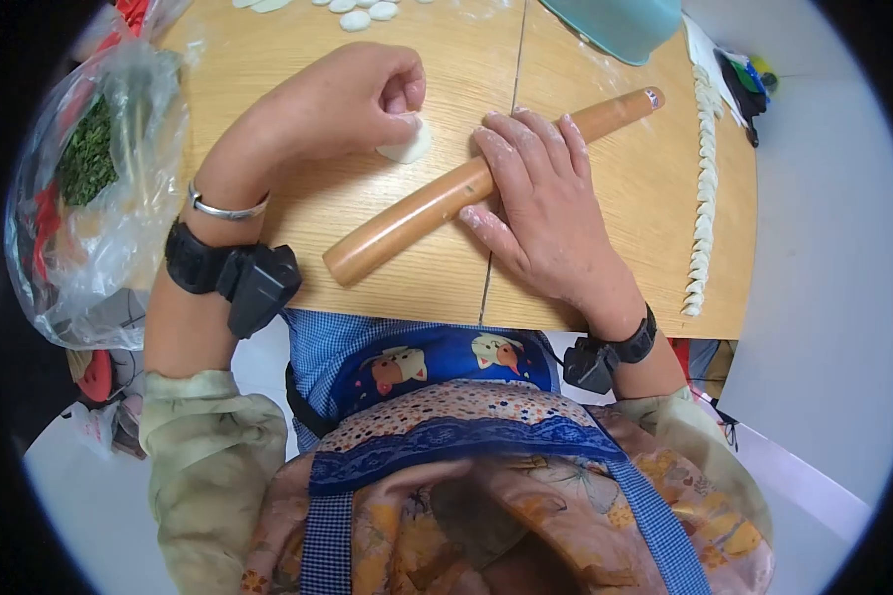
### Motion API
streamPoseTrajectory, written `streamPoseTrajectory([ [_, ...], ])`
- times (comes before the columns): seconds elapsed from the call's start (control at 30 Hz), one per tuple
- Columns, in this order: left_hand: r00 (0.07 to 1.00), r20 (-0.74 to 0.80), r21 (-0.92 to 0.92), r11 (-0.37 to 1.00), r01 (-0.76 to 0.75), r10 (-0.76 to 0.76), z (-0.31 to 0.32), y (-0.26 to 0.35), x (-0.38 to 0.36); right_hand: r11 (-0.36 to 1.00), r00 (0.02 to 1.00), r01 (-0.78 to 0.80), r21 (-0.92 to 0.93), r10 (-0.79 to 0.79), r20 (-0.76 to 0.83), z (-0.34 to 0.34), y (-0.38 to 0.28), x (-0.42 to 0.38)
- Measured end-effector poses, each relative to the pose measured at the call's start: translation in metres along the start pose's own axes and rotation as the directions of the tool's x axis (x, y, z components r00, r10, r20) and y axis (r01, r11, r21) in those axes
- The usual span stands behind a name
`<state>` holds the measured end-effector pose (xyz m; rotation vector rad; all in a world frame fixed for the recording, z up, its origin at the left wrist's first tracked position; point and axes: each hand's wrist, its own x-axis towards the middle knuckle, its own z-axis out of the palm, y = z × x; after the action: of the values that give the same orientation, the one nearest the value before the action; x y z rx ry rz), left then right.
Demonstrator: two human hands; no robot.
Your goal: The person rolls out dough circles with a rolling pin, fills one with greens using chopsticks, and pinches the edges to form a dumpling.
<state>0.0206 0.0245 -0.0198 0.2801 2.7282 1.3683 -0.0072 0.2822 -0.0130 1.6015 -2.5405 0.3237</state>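
- A home-like kitchen or eating area set up for making dough food; the exact room cannot be told.
- 1 large, light-brown wooden table (332, 193) with pale powder on it, across the upper frame.
- Small, flat, round white dough pieces (355, 20) at the top edge, and 1 smooth brown wooden rolling pin (397, 230) mid-frame.
- 1 pale teal round bowl (630, 28), upper right.
- 1 row of white folded dough pieces (704, 188) along the right side.
- Chopped dark-green leaves (89, 149) in clear plastic, upper left.
- 1 blue apron (446, 369) with cartoon cats, lower centre.
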Motion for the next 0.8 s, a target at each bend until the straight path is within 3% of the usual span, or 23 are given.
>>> streamPoseTrajectory([
  [0.07, 0.999, -0.04, -0.011, 1.0, 0.002, -0.002, 0.0016, 0.0023, 0.0016, 1.0, 1.0, -0.026, -0.001, 0.026, -0.006, -0.0002, -0.0022, -0.0042],
  [0.13, 0.992, 0.103, -0.007, 0.997, 0.079, -0.078, -0.0029, 0.0036, 0.0035, 1.0, 1.0, -0.027, 0.001, 0.027, -0.013, 0.0008, -0.0016, -0.0043],
  [0.27, 0.989, 0.113, -0.014, 0.996, 0.093, -0.091, -0.0036, 0.0046, 0.0032, 1.0, 1.0, -0.006, 0.014, 0.006, -0.012, 0.0024, 0.0015, 0.0006],
  [0.33, 0.996, 0.086, -0.232, 0.972, 0.018, 0.002, -0.0025, 0.0014, 0.0045, 1.0, 1.0, -0.001, 0.02, 0.001, -0.009, 0.0026, 0.0028, 0.0035],
  [0.47, 0.996, 0.08, -0.341, 0.938, 0.057, -0.032, -0.0032, 0.0012, 0.0019, 0.999, 1.0, -0.004, 0.031, 0.005, -0.01, 0.0036, 0.0035, 0.0046],
  [0.53, 0.999, 0.032, -0.142, 0.989, 0.033, -0.029, -0.0036, 0.0009, 0.0012, 1.0, 1.0, -0.006, 0.027, 0.007, -0.009, 0.0042, 0.003, 0.0048],
  [0.63, 0.999, 0.006, -0.002, 0.999, 0.054, -0.054, -0.0028, 0.0038, -0.0003, 1.0, 1.0, -0.006, 0.021, 0.007, -0.012, 0.0048, 0.0034, 0.0043],
  [0.8, 0.999, -0.002, 0.046, 0.998, 0.032, -0.032, -0.0027, 0.0073, -0.0003, 1.0, 1.0, -0.004, 0.023, 0.004, -0.02, 0.0053, 0.0036, 0.0054],
])
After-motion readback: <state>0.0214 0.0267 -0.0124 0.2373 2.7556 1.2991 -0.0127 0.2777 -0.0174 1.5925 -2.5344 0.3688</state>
